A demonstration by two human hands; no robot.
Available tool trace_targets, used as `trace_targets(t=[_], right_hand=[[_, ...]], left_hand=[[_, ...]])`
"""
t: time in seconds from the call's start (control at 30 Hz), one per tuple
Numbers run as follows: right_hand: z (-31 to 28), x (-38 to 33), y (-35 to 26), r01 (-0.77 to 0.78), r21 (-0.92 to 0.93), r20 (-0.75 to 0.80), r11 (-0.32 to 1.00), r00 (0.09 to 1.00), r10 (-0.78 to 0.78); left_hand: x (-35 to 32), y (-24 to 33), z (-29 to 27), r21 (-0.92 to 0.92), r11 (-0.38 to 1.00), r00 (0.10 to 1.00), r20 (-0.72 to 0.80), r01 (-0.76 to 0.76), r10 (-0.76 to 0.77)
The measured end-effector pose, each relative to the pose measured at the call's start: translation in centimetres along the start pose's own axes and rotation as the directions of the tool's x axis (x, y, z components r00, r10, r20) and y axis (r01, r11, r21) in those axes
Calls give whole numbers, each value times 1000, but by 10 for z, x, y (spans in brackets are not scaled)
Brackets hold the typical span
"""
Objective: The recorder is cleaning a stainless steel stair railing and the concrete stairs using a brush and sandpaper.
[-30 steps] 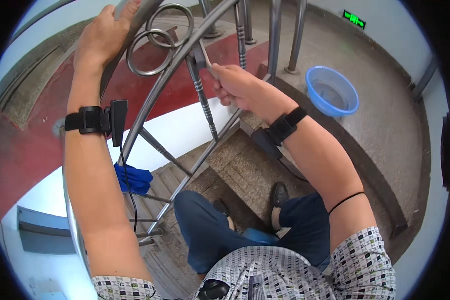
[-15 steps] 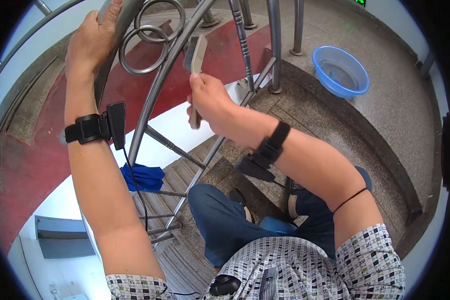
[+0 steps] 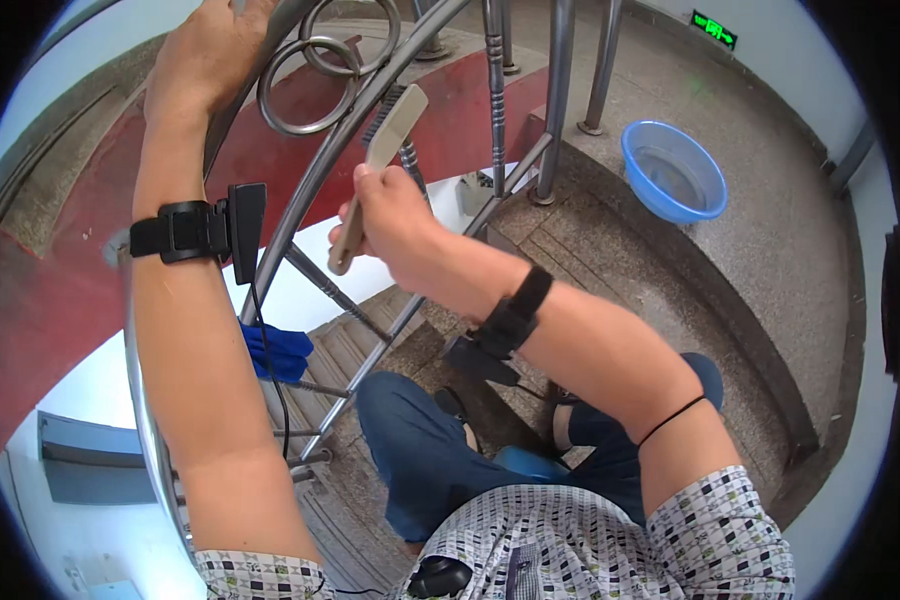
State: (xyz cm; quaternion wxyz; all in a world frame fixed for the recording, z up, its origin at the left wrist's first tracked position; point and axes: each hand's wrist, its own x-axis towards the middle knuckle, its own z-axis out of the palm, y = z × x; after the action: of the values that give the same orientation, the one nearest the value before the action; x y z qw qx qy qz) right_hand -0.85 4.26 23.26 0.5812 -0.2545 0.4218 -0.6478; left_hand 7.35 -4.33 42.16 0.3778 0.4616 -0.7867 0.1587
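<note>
My right hand [image 3: 395,215] is closed round the handle of a beige scrub brush [image 3: 397,125]. Its dark bristles face a slanting metal bar [image 3: 315,165] of the stair railing, at or very near the bar; exact contact is hard to tell. Farther left, my left hand [image 3: 208,60] grips the broad handrail [image 3: 285,22] at the top of the view, its fingertips partly cut off by the picture's edge. Two metal rings [image 3: 305,87] sit in the railing between my hands.
A blue basin [image 3: 675,172] stands on the speckled landing at the right. A blue cloth [image 3: 278,352] hangs on the lower railing beside my left forearm. Steps [image 3: 315,405] drop away below the railing. Upright metal posts [image 3: 558,100] rise beyond my right hand.
My right hand and the brush have shifted slightly left, and the brush now tilts more to the right at its head. The view has shifted a little; my left hand stays on the handrail.
</note>
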Motion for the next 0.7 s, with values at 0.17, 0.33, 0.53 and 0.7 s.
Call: trace_targets(t=[0.17, 0.33, 0.53, 0.7], right_hand=[[6, 31, 12, 116, -59, -56, 991, 991, -120], [1, 51, 15, 227, -106, -78, 968, 969, -235], [-8, 66, 29, 288, -100, -93, 953, 950, -297], [-5, 73, 56, 253, -14, -17, 967, 967, -254]], left_hand=[[-2, 5, -6, -2, 999, 999, 8, 37, -37], [-4, 3, -8, 5, 999, 999, 14, 52, -52], [-7, 6, -9, 9, 996, 995, 60, 86, -86], [-7, 11, -18, 54, 995, 993, 86, 81, -86]])
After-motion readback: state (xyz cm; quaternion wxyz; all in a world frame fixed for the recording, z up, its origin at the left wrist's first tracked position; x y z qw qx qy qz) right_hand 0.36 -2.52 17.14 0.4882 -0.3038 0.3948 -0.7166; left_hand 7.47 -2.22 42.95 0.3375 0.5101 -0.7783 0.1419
